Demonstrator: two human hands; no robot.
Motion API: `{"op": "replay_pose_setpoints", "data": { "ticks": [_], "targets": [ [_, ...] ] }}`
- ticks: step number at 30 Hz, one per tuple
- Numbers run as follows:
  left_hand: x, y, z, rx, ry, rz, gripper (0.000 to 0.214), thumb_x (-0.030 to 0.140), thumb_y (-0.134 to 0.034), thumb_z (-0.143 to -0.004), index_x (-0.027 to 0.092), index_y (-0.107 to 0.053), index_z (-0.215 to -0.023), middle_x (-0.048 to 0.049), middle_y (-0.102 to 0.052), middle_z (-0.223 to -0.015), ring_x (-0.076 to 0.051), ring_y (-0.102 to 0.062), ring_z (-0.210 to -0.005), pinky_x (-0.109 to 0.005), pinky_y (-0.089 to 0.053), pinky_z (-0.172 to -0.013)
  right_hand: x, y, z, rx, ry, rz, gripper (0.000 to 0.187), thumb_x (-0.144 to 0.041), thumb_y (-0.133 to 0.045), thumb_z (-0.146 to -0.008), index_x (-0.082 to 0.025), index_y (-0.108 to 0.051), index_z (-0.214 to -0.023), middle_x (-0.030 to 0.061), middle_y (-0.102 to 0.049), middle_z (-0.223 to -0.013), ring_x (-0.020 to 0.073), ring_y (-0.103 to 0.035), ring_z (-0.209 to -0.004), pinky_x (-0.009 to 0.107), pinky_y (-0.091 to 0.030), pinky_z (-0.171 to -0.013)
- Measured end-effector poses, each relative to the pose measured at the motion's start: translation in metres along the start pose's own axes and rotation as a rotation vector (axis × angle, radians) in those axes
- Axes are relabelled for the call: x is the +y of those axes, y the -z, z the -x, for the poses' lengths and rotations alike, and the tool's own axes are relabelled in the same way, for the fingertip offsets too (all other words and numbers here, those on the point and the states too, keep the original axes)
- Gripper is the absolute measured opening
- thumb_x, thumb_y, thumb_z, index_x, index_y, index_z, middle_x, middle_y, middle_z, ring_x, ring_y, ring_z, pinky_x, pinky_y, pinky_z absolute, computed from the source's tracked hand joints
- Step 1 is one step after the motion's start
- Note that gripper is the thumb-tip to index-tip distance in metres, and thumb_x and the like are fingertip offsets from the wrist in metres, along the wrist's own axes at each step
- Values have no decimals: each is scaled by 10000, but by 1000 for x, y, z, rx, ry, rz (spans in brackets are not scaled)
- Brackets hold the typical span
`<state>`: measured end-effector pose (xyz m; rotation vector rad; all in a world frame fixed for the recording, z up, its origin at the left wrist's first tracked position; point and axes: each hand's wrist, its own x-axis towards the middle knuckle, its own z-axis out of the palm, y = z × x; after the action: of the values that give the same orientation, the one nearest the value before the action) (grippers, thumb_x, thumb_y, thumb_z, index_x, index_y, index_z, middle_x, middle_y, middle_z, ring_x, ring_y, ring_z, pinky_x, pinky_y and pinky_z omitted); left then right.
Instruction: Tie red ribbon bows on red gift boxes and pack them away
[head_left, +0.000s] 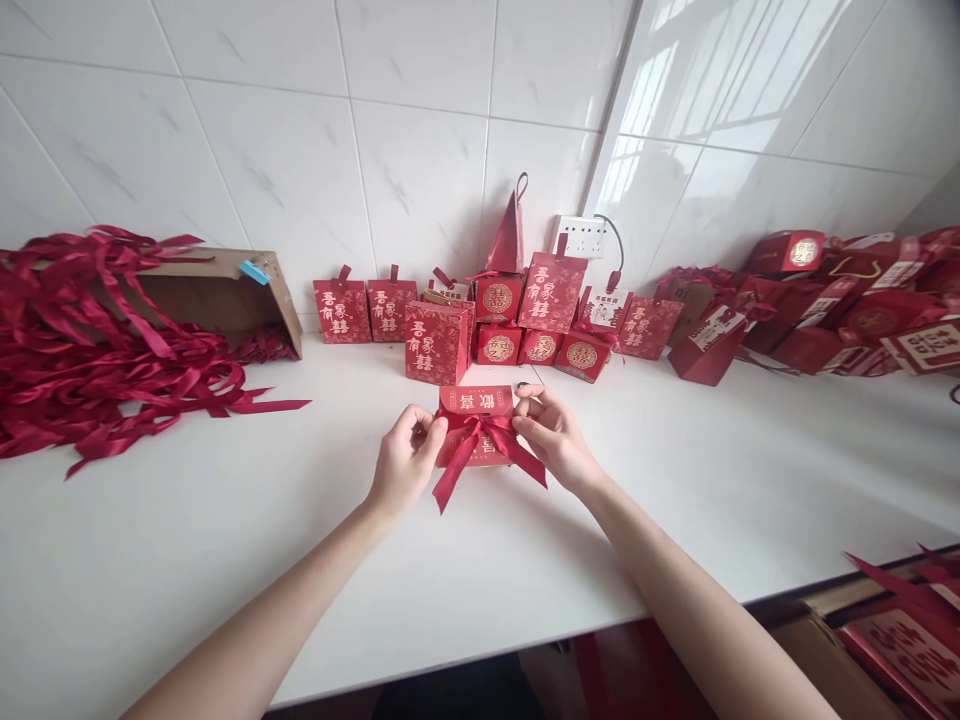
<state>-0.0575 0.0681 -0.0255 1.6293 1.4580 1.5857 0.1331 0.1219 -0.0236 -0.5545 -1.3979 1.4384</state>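
Note:
A small red gift box point(474, 398) with gold lettering lies on the white table in front of me. Tied across its middle is a dark red ribbon point(452, 478) in a bow, its two tails hanging toward me. My left hand point(409, 455) pinches the bow's left loop between thumb and index finger at the box's left edge. At the opposite edge, my right hand point(556, 438) closes thumb and finger on the right loop. A dark ring-like item shows at my right index finger. Both fingertips partly cover the loops.
Several red favor boxes point(555, 290) stand against the tiled wall, near a power socket point(579, 238). Loose red ribbons point(127, 340) spill from a cardboard box point(281, 290) at left. Red boxes point(817, 300) pile up at right. An open carton point(817, 650) sits below the table's front edge point(465, 655).

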Motion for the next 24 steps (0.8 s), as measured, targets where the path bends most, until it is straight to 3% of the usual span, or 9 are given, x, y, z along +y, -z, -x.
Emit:
{"op": "replay_pose_setpoints", "data": {
  "ticks": [4, 13, 18, 20, 22, 24],
  "targets": [
    [2, 0, -1, -10, 50, 64, 261, 435, -570, -768, 215, -431, -769, 49, -463, -633, -100, -438, -534, -212, -365, -502, 0, 1, 0, -15, 9, -12, 293, -268, -695, -707, -237, -524, -943, -69, -453, -673, 81, -434, -574, 219, -379, -557],
    [-3, -3, 2, 7, -25, -99, 246, 356, -442, -855, 213, -357, -674, 75, -343, -536, -78, -331, -463, -193, -296, -455, 1, 1, 0, 75, -44, 2, 352, -347, -756, -671, -227, -517, -901, -55, -543, -698, 104, -542, -642, 259, -463, -644],
    [-4, -5, 2, 17, -114, -160, 240, 309, -443, -856, 217, -323, -669, 76, -341, -548, -73, -321, -464, -181, -297, -456, -6, 6, -5, 148, -68, 197, 343, -397, -697, -694, -210, -504, -906, -40, -554, -702, 123, -554, -644, 291, -477, -643],
    [-4, -6, 4, 24, -137, -167, 249, 298, -451, -852, 217, -313, -661, 76, -335, -550, -72, -316, -467, -178, -299, -457, -18, 3, 0, 306, 37, 401, 269, -381, -633, -740, -207, -502, -897, -18, -557, -741, 138, -566, -685, 314, -488, -670],
    [-3, -7, 5, 23, -149, -163, 253, 291, -455, -850, 217, -311, -656, 77, -328, -545, -72, -315, -465, -176, -300, -454, -30, -8, 14, 495, 255, 616, 154, -332, -558, -803, -206, -492, -863, 4, -556, -785, 138, -567, -718, 306, -488, -689],
    [-3, -8, 7, 15, -153, -160, 256, 289, -459, -850, 216, -315, -651, 77, -337, -542, -71, -325, -462, -176, -304, -450, -36, -28, 37, 524, 465, 788, 84, -274, -486, -864, -207, -476, -814, 10, -558, -764, 123, -558, -684, 264, -479, -647]
  ]
}}
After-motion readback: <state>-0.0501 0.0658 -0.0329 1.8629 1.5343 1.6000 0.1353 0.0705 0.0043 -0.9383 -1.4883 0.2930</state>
